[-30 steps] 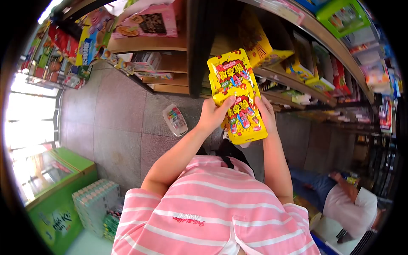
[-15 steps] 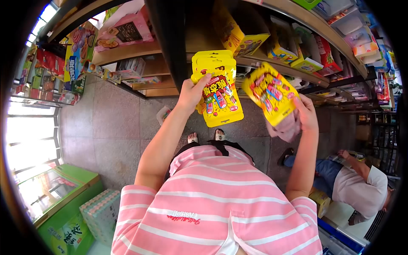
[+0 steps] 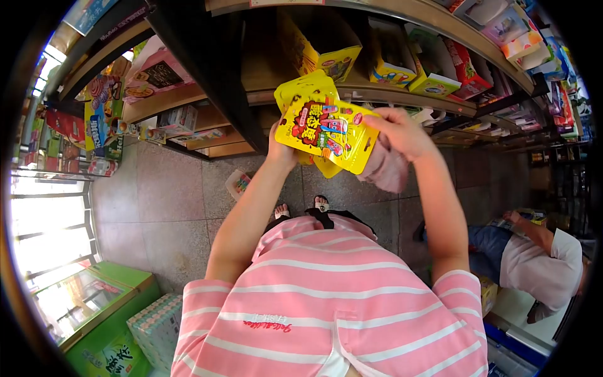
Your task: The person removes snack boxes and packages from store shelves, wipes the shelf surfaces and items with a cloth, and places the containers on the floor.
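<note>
My left hand [image 3: 281, 149] grips several shiny yellow candy packets [image 3: 308, 89] fanned in a stack; its fingers are mostly hidden behind them. Lying across the front of that stack is one yellow candy packet [image 3: 328, 132] with red lettering and cartoon figures, turned sideways. My right hand [image 3: 403, 133] pinches this packet's right end between thumb and fingers. A dusty-pink cloth [image 3: 384, 168] hangs below the same hand, apparently held in it too. Just beyond the packets, an open yellow display box [image 3: 323, 50] stands on the wooden shelf [image 3: 260, 96].
More open display boxes [image 3: 433, 69] line the shelf to the right. A dark shelf post [image 3: 207, 69] rises at the left. A small plastic container [image 3: 237, 183] sits on the floor by my feet. Another person [image 3: 540, 261] is at the right, and a green freezer [image 3: 110, 320] stands lower left.
My right hand has brought its packet leftward and turned it sideways over the stack in my left hand. The stack has tilted and moved slightly left. The view has shifted a little.
</note>
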